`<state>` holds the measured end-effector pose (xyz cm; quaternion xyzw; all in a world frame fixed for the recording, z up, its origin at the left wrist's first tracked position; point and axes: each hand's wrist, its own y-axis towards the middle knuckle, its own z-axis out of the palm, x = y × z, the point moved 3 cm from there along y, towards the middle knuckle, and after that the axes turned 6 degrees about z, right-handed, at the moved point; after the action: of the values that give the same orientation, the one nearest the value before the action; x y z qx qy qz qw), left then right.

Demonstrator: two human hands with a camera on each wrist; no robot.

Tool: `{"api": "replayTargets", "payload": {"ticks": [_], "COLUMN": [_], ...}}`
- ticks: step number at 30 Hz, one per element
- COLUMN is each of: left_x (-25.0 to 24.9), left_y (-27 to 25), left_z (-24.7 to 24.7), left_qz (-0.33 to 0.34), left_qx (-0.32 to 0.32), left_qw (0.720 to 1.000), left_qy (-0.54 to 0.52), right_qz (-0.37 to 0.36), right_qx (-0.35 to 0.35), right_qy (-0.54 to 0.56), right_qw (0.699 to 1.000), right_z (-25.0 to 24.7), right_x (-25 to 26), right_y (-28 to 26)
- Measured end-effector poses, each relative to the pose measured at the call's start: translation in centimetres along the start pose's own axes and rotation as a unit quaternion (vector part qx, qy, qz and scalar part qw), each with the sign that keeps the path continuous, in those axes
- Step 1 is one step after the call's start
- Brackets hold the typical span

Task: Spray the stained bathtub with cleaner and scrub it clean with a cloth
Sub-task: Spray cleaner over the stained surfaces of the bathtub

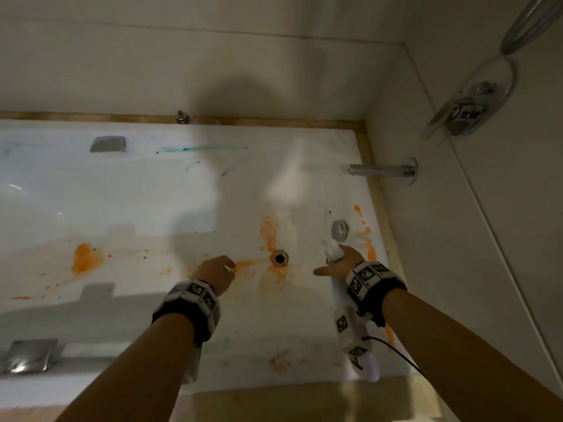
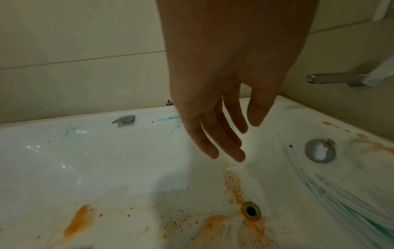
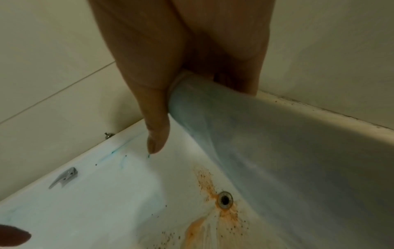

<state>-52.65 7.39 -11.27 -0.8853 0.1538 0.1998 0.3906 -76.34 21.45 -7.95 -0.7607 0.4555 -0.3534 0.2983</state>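
Observation:
The white bathtub has orange stains on its floor and around the drain, and teal streaks on the far wall. My right hand grips a pale translucent spray bottle by its neck, held over the tub's right end with the nozzle pointing away from me. In the right wrist view my right hand is curled round the bottle, the thumb straight down its side. My left hand hangs empty just left of the drain, with its fingers straight and relaxed above the tub floor.
A chrome spout juts from the right wall, with a mixer handle higher up. A round overflow knob sits on the tub's right end. Chrome grab handles are on the far wall and near rim. Tiled walls close in behind and right.

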Motion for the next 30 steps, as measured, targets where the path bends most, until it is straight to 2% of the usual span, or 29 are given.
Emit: {"api": "replayTargets", "payload": {"ticks": [3,7,9,11,14,16,21,25,30], "left_x": [0.8,1.4,1.1,0.3,-1.9,-3.4,-7.2,-8.8,-6.8], "left_y": [-1.3,-2.7,-3.9,-5.6,-8.3,-9.3,-10.6,-11.5,-11.0], "left_z": [0.9,1.6,2.1,3.3,6.2,7.8,8.1,7.1,6.6], "left_qz": [-0.004,-0.008,0.001,0.026,0.060,0.085,0.172,0.211,0.123], "left_qx": [0.014,0.019,0.022,0.071,0.191,0.211,0.125,0.043,-0.043], "left_qw": [1.000,1.000,1.000,0.997,0.978,0.971,0.959,0.967,0.975], "left_qy": [0.020,0.015,0.006,-0.018,-0.056,-0.074,-0.186,-0.138,-0.180], "right_qz": [-0.028,0.005,-0.010,-0.039,-0.073,-0.088,-0.157,-0.178,-0.221], "right_qx": [0.018,0.018,0.021,0.008,-0.030,-0.045,-0.054,-0.049,0.014], "right_qy": [-0.029,-0.013,-0.004,0.023,0.033,0.049,0.051,0.049,0.041], "right_qw": [0.999,1.000,1.000,0.999,0.996,0.994,0.985,0.982,0.974], "right_z": [1.4,3.1,3.5,3.2,2.6,2.3,1.8,1.8,1.4], "right_x": [-1.0,-2.1,-2.1,-1.4,0.5,2.0,6.0,7.2,6.2], "right_y": [-1.1,-2.4,-3.0,-4.0,-4.9,-5.1,-7.4,-8.8,-9.9]}}
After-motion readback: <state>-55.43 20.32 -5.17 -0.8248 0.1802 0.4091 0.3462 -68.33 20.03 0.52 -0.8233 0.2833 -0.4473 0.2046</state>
